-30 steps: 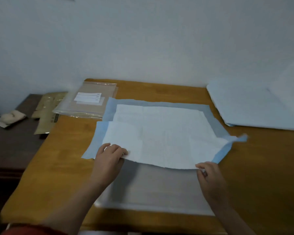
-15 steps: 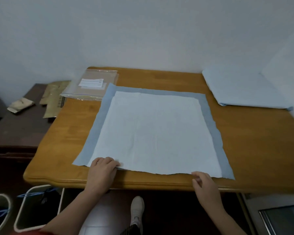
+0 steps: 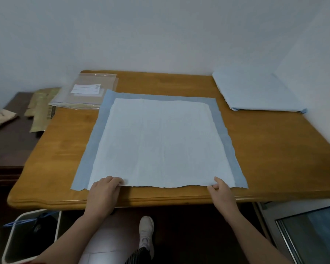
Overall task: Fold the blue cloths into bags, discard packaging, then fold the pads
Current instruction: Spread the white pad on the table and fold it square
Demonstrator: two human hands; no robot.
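Observation:
A white pad with a blue border (image 3: pixel 160 141) lies spread flat on the wooden table (image 3: pixel 274 149), its near edge along the table's front. My left hand (image 3: pixel 104 191) grips the pad's near edge at the left, fingers curled over it. At the right end of that edge my right hand (image 3: pixel 220 192) pinches the pad between thumb and fingers. A folded stack of blue cloth (image 3: pixel 255 94) sits at the back right of the table.
A clear zip bag with a white label (image 3: pixel 86 91) lies at the table's back left. Tan packets (image 3: pixel 41 109) and a small beige packet (image 3: pixel 1 118) rest on a dark side cabinet (image 3: pixel 6 145). A white bin (image 3: pixel 27 239) stands under the table's left front. My shoe (image 3: pixel 146 231) shows below.
The pad, partly folded a second ago, now lies fully open and flat. Both hands drew its near edge back to the table's front and stayed there.

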